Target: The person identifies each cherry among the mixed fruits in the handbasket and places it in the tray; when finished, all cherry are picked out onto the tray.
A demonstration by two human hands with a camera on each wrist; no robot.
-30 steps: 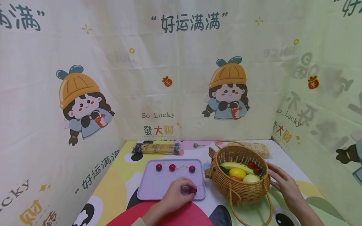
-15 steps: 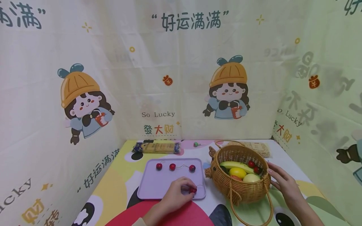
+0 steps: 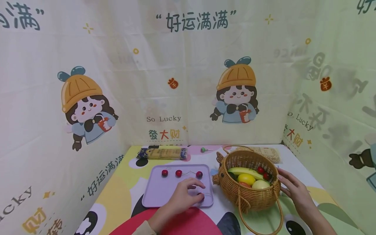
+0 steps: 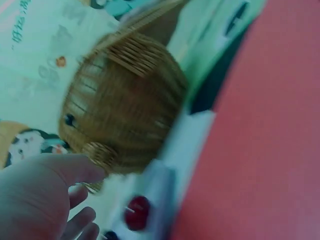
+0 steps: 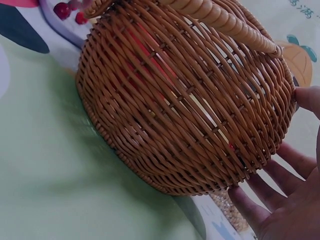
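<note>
My left hand (image 3: 182, 196) is over the near right part of the lilac tray (image 3: 158, 192), thumb and fingers spread apart. Just beyond its thumb lies a dark red cherry (image 3: 201, 197), partly hidden in the head view; the left wrist view shows this cherry (image 4: 137, 213) apart from the fingers. Along the tray's far side lie three more cherries (image 3: 178, 173) with stems. My right hand (image 3: 296, 192) rests against the right side of a wicker basket (image 3: 255, 199), its extended fingers (image 5: 287, 177) touching the weave. Inside are a banana (image 3: 242, 171), a lemon (image 3: 246, 179) and other fruit.
Behind the tray lies a noodle packet (image 3: 163, 153); a small green lollipop-like thing (image 3: 203, 149) is to its right. A clear packet of grains (image 3: 268, 155) sits behind the basket. The basket's handle (image 3: 243, 222) hangs toward the front. Printed cloth walls enclose the table.
My left hand has let go of the cherry at the tray's near right; its fingers have lifted and spread, and the cherry stays on the tray. The right hand keeps its place on the basket.
</note>
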